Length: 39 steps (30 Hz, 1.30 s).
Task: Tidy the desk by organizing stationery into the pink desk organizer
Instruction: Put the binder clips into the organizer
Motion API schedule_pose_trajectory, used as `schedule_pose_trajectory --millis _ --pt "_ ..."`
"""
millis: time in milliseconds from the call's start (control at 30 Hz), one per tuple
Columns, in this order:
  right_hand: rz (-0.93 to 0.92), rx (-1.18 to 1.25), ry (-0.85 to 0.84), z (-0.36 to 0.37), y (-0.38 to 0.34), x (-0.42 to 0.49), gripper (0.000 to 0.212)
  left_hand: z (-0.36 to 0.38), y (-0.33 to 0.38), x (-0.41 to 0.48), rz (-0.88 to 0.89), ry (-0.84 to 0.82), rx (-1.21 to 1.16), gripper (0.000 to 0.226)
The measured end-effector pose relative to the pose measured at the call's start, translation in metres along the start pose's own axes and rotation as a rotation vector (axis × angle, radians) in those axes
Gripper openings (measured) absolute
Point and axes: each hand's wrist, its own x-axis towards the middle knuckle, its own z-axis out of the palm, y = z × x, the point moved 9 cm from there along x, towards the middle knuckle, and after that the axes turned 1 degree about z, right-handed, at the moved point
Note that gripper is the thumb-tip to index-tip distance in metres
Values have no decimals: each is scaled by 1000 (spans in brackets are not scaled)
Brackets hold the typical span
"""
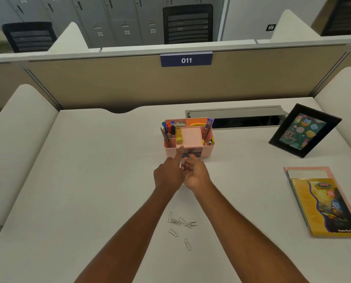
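Head view of a white desk (89, 180) enclosed by a beige partition (109, 82) that bears a blue label reading 011 (186, 60).

The pink desk organizer (208, 151) stands upright at the middle of the desk, just in front of the open cable tray (236, 113). Its left compartment holds upright pens and markers (167, 129). A yellow tube-like item (179, 136) stands next to them, and more pens (208, 125) lean in the right compartment. The middle compartment shows a flat pink surface, possibly a pad of notes; the view is too coarse to say. A dark drawer front (192, 154) shows in the organizer's near wall.

The left hand (167, 174) reaches forward with its index finger straight and the fingertip touching the organizer's near rim; its other fingers are folded and it holds nothing. The right hand (196, 174) lies just beside it, touching or almost touching it, directly in front of the drawer. Its fingers are curled inward, and whether they enclose anything cannot be told.

A loose cluster of paper clips (180, 222) lies on the desk between the two forearms, well short of the organizer, with two single clips (173, 232) (188, 244) just nearer the viewer.

At the right, a black picture frame (304, 130) stands tilted back, and a stack of notebooks (321, 203) with a yellow cover on top lies flat near the desk edge. Beyond the partition stand two black chairs (188, 23) and grey lockers (119, 17).
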Motion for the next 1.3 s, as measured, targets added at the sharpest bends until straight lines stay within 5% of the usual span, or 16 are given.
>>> schedule_pose_trajectory --millis 267,733,1133,1300 --pt "56 244 -5 5 6 -3 40 -1 -1 4 13 -31 24 80" --pt "136 254 -11 -13 20 -8 20 -3 2 6 1 -89 98 84" --pt "139 221 -22 -39 31 -13 35 -10 3 6 -6 -116 69 79" --pt "66 -25 -17 -48 21 -30 33 -7 1 3 12 -120 76 83"
